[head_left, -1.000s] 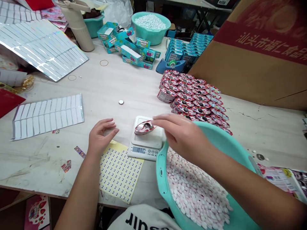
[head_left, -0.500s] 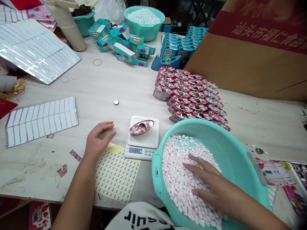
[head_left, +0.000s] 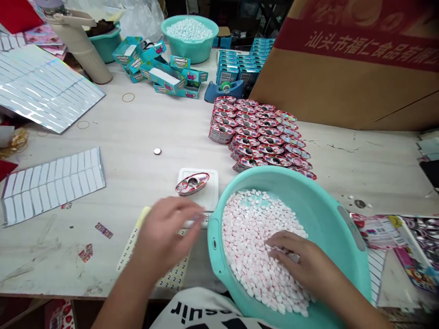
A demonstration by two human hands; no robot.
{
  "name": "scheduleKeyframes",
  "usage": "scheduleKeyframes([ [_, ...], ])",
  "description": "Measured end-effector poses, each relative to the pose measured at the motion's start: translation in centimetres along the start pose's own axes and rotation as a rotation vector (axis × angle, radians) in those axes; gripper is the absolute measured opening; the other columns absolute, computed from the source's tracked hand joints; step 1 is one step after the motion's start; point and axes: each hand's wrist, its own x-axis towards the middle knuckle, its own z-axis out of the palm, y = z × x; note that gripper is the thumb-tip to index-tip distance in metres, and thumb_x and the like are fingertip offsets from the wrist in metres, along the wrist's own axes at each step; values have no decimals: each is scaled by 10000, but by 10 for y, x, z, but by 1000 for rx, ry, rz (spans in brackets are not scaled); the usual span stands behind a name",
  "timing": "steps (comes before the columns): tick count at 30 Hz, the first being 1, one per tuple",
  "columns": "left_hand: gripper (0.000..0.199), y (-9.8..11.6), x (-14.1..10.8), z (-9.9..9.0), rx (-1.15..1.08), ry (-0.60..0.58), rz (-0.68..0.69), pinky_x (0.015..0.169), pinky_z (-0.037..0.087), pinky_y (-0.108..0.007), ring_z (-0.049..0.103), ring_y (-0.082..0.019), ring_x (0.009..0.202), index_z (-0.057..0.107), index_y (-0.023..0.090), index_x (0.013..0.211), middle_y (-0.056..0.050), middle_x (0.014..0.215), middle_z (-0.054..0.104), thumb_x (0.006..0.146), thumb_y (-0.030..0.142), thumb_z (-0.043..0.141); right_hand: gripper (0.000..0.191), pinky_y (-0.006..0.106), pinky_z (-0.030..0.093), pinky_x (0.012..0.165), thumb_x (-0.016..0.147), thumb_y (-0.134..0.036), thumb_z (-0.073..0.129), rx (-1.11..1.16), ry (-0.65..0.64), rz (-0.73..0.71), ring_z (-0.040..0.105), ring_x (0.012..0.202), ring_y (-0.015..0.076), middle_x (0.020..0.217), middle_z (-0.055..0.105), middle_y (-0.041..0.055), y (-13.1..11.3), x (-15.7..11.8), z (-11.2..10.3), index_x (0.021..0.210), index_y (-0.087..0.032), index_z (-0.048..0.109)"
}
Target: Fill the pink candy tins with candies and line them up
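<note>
My right hand reaches into a large turquoise basin, its fingers curled and closed on some small white-pink candies. More of these oval candies cover the basin's floor beneath it. My left hand, blurred by motion, is over the front of a white digital scale, thumb and fingers apart with nothing in them. It hides most of the scale's display. On the scale's plate lies an oval red-and-white printed box with a round hole in its top. A yellow sheet of number-2 stickers lies partly under my left forearm.
Rows of similar oval boxes stand behind the basin. Farther back are a tape dispenser, blue cartons and a second candy-filled basin. A big cardboard box rises at right. Silvery sticker sheets lie left.
My left hand has moved right and toward me, over the scale's display. My right hand's spread fingers have curled together among the candies. The view has shifted slightly.
</note>
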Motion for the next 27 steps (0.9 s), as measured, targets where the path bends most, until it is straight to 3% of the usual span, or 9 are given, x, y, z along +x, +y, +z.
scheduleKeyframes([
  [3,223,43,6,26,169,-414,138,777,548,-459,634,-267,914,694,196,1071,-103,1046,701,865,249,628,260,398,586,838,888,-429,574,1,49,8,701,916,256,966,747,80,-1,3,0,900,-252,764],
  [5,247,65,12,42,357,-587,130,946,491,-548,623,-312,999,722,148,1066,-154,1062,699,859,200,599,280,403,582,844,896,-450,564,-6,86,3,696,934,259,986,745,84,0,4,-1,902,-248,758],
  [7,276,81,16,57,491,-691,132,1108,353,-601,575,-351,1147,744,148,1082,-183,1122,692,854,203,598,300,414,577,872,894,-478,565,-10,144,-16,690,971,265,1023,739,87,2,5,-2,913,-247,757],
  [9,308,94,17,70,525,-776,183,1175,262,-595,499,-366,1275,749,185,1117,-182,1220,668,840,254,634,326,432,570,905,875,-515,583,-6,224,-34,686,1000,276,1045,733,94,5,6,-2,920,-245,760],
  [11,334,103,15,82,510,-873,214,1158,296,-574,492,-365,1292,748,213,1136,-180,1243,661,813,259,675,346,447,569,918,852,-545,602,1,297,-40,683,1019,285,1060,728,96,7,7,-3,935,-250,763],
  [13,340,110,12,93,492,-978,170,1052,408,-555,575,-364,1180,751,208,1127,-206,1136,695,792,222,693,351,442,583,887,844,-561,607,11,350,-38,682,1018,284,1080,721,93,8,8,-4,948,-264,763],
  [17,269,113,13,99,421,-1039,82,827,497,-490,656,-345,949,755,169,1039,-226,929,705,780,198,688,352,387,612,762,836,-568,618,43,404,-23,687,996,269,1094,713,88,8,8,-5,952,-269,764],
  [22,97,101,30,85,284,-1092,119,769,497,-440,666,-307,870,729,162,840,-186,830,690,811,189,641,376,362,615,713,816,-583,642,81,442,-27,688,989,270,1068,719,98,4,8,-7,933,-249,769],
  [27,144,85,34,75,254,-1074,220,706,508,-367,671,-255,801,688,171,794,-124,799,690,828,105,564,341,349,609,709,813,-555,660,117,477,-46,687,994,267,1053,720,96,0,9,-9,911,-245,762],
])
